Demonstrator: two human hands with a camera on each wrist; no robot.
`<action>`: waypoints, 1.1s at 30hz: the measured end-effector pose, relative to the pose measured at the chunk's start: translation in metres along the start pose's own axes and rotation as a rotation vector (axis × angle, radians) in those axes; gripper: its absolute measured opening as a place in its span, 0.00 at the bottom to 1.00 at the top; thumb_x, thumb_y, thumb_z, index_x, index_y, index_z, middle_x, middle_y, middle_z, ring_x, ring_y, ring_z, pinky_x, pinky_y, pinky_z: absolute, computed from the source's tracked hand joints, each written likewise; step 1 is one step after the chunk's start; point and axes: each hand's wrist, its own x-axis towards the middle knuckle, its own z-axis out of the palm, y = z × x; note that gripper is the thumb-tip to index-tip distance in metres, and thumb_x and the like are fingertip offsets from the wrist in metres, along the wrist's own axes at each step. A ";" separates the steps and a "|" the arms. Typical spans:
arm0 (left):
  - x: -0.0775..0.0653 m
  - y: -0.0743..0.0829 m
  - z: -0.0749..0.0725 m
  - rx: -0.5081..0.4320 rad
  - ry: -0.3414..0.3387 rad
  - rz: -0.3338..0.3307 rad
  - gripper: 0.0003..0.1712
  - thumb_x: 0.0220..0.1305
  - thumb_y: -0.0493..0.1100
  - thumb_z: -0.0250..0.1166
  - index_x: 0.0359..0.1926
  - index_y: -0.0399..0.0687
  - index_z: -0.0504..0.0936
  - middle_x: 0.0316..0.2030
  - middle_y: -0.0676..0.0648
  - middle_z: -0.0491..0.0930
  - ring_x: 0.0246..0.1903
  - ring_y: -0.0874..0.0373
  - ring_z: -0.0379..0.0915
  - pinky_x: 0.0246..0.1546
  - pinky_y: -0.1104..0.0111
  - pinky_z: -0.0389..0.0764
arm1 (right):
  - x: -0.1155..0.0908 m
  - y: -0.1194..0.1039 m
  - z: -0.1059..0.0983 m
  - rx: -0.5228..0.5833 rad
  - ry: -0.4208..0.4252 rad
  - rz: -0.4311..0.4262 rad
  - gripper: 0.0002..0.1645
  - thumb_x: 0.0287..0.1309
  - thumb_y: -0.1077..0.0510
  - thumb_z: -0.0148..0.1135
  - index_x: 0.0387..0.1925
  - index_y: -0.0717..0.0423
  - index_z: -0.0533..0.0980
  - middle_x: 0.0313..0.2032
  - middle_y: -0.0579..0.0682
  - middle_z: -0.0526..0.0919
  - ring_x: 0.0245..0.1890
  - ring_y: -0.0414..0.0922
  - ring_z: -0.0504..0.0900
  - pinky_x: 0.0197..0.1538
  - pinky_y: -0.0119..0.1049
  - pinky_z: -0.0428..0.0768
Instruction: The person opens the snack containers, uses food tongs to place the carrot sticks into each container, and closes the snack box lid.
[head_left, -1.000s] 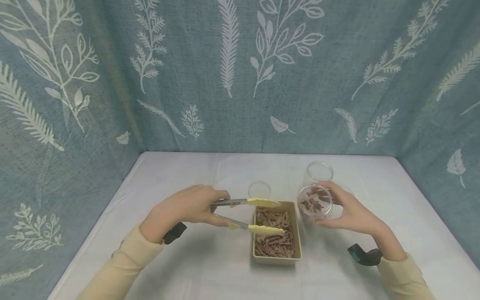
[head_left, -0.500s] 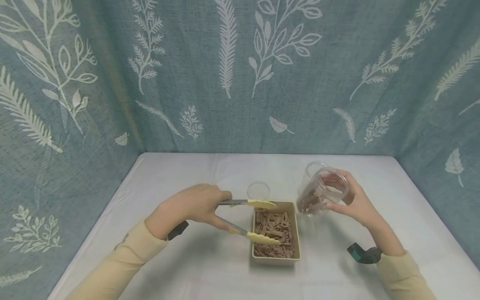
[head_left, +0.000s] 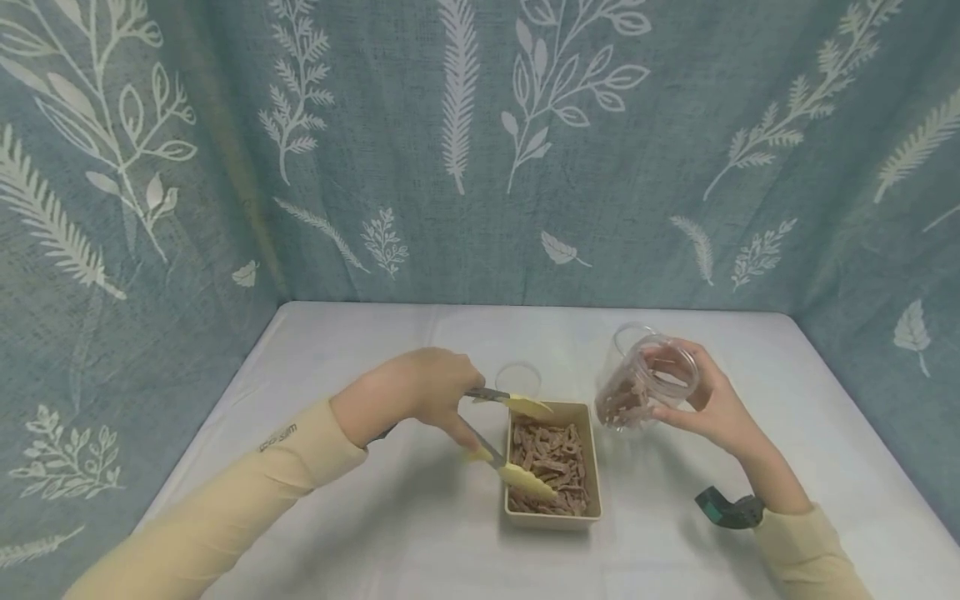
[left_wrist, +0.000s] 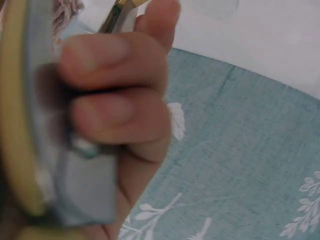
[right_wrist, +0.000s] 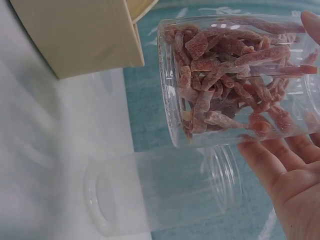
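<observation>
My left hand (head_left: 423, 387) grips metal tongs with yellow scalloped tips (head_left: 528, 482). The tongs are spread, and their lower tip lies over the dried brownish strips (head_left: 551, 454) in a beige rectangular box (head_left: 596, 475). In the left wrist view, curled fingers (left_wrist: 120, 115) wrap the blurred tong handle (left_wrist: 85, 190). To the right of the box, my right hand (head_left: 716, 408) holds a clear jar (head_left: 626, 387), tilted, its mouth toward the hand. The right wrist view shows reddish strips (right_wrist: 230, 75) filling much of that jar, with fingers and thumb around its mouth end.
Behind the held jar stands a second clear jar (right_wrist: 165, 195), see-through, with no strips visible inside. A round clear lid (head_left: 518, 381) lies flat just behind the box. A patterned blue-green curtain (head_left: 480, 208) borders the white table (head_left: 360, 333).
The jar in my right hand has tipped from mouth facing me to mouth toward the right. My left hand has shifted right and turned, and the tongs' lower tip has moved toward the box's near end.
</observation>
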 end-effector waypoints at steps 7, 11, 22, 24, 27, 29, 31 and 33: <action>0.012 0.002 -0.004 0.087 0.018 0.078 0.38 0.41 0.70 0.68 0.45 0.47 0.80 0.33 0.53 0.78 0.31 0.60 0.73 0.36 0.67 0.76 | -0.001 -0.003 0.001 -0.018 0.009 0.026 0.52 0.38 0.81 0.64 0.66 0.68 0.51 0.59 0.43 0.68 0.61 0.38 0.67 0.59 0.28 0.67; 0.020 -0.005 -0.005 0.085 0.021 0.146 0.37 0.40 0.71 0.68 0.43 0.49 0.78 0.30 0.55 0.76 0.28 0.62 0.70 0.33 0.68 0.74 | -0.001 -0.003 0.001 -0.035 0.006 0.031 0.51 0.39 0.80 0.64 0.66 0.67 0.52 0.59 0.44 0.69 0.60 0.38 0.67 0.59 0.28 0.67; 0.040 -0.011 -0.009 0.207 -0.035 0.215 0.46 0.39 0.76 0.64 0.53 0.50 0.73 0.40 0.52 0.78 0.36 0.60 0.74 0.40 0.67 0.76 | -0.002 -0.002 -0.001 -0.021 -0.003 -0.004 0.51 0.37 0.82 0.64 0.65 0.69 0.53 0.59 0.49 0.69 0.59 0.40 0.69 0.59 0.30 0.69; 0.043 -0.010 -0.010 0.215 -0.054 0.212 0.44 0.38 0.76 0.64 0.51 0.51 0.73 0.37 0.53 0.78 0.34 0.61 0.73 0.38 0.67 0.75 | -0.002 -0.001 0.000 -0.017 -0.007 -0.005 0.51 0.37 0.82 0.64 0.65 0.70 0.53 0.59 0.49 0.69 0.60 0.40 0.69 0.59 0.31 0.69; 0.045 -0.007 -0.009 0.239 -0.080 0.205 0.43 0.39 0.75 0.64 0.50 0.52 0.74 0.37 0.54 0.79 0.33 0.62 0.74 0.37 0.68 0.76 | -0.002 -0.001 0.000 -0.016 -0.010 -0.007 0.51 0.37 0.82 0.64 0.64 0.69 0.53 0.59 0.49 0.69 0.60 0.40 0.68 0.59 0.31 0.69; 0.045 -0.006 -0.009 0.252 -0.090 0.196 0.43 0.40 0.75 0.64 0.51 0.53 0.74 0.37 0.53 0.80 0.32 0.61 0.75 0.37 0.68 0.76 | -0.001 0.000 0.000 -0.012 -0.012 -0.016 0.51 0.36 0.82 0.64 0.64 0.70 0.53 0.58 0.50 0.70 0.60 0.41 0.69 0.59 0.31 0.69; 0.043 -0.006 -0.008 0.254 -0.095 0.189 0.43 0.40 0.75 0.63 0.51 0.53 0.74 0.37 0.53 0.80 0.32 0.61 0.75 0.37 0.68 0.76 | -0.001 0.001 0.000 -0.007 -0.018 -0.027 0.50 0.36 0.83 0.64 0.64 0.71 0.53 0.58 0.52 0.69 0.59 0.41 0.69 0.59 0.31 0.70; 0.042 -0.006 -0.008 0.238 -0.088 0.192 0.41 0.41 0.74 0.64 0.51 0.54 0.74 0.36 0.54 0.80 0.30 0.62 0.74 0.36 0.68 0.76 | 0.000 0.001 0.001 -0.005 -0.025 -0.028 0.50 0.37 0.82 0.64 0.64 0.71 0.53 0.58 0.52 0.69 0.59 0.42 0.70 0.58 0.31 0.70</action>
